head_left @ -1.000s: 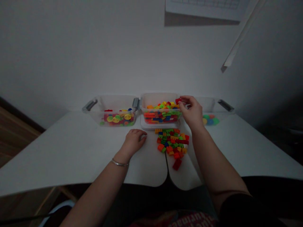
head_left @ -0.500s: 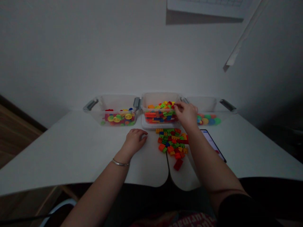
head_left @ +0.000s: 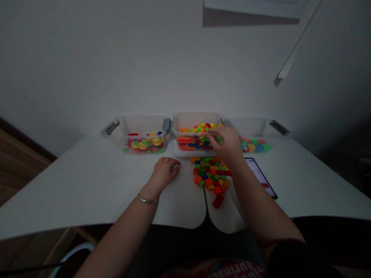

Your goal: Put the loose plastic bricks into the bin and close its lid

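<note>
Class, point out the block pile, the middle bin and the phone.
Block pile [head_left: 209, 174], head view: near its middle.
Middle bin [head_left: 197, 119], head view: on its inner back wall.
Phone [head_left: 261, 177], head view: on its lit screen.

The white table [head_left: 95, 189] carries loose bricks [head_left: 208, 174], a phone [head_left: 260, 173] and two outer bins [head_left: 145, 123].

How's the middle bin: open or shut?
Open. The middle bin has no lid on its rim; coloured bricks show through its top.

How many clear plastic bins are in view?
3, side by side: a left bin, a middle bin and a right bin. The right hand hides parts of the last two; no others show.
</note>
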Demonstrator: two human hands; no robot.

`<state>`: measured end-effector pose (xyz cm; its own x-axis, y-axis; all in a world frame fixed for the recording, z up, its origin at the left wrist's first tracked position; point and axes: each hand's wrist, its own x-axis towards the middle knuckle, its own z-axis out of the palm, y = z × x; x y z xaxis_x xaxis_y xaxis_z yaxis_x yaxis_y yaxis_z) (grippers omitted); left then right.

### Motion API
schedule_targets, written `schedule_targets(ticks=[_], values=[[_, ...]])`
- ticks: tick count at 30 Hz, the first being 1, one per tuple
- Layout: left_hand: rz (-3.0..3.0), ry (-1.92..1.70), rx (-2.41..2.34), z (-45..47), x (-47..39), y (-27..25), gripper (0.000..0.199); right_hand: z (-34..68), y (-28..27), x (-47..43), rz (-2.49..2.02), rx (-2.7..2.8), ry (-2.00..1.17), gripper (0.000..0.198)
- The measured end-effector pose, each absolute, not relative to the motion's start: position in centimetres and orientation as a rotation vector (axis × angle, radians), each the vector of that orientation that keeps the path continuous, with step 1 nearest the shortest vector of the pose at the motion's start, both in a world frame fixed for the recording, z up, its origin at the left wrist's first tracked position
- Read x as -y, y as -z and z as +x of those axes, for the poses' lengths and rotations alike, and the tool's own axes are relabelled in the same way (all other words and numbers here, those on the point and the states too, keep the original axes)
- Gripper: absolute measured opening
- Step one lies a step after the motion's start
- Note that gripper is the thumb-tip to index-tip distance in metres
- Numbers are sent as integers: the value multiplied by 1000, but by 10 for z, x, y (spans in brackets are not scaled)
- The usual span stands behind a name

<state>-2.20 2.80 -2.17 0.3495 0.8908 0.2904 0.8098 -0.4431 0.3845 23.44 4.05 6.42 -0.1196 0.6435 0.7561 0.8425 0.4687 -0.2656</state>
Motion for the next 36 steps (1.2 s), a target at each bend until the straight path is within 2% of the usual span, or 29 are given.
schedule_targets(ticks=[5,10,36], values=[[2443,-691,-1549,-20,-27,20,24,227,-52,-26,-1118,2321,-26,17],[2459,-708,-1544,-20,-28,22,23,220,-33,-21,-1153,2588,-297,25],[2439,-731,-1542,-17,-28,24,22,212,-4,-27,-1112,2615,-170,22]])
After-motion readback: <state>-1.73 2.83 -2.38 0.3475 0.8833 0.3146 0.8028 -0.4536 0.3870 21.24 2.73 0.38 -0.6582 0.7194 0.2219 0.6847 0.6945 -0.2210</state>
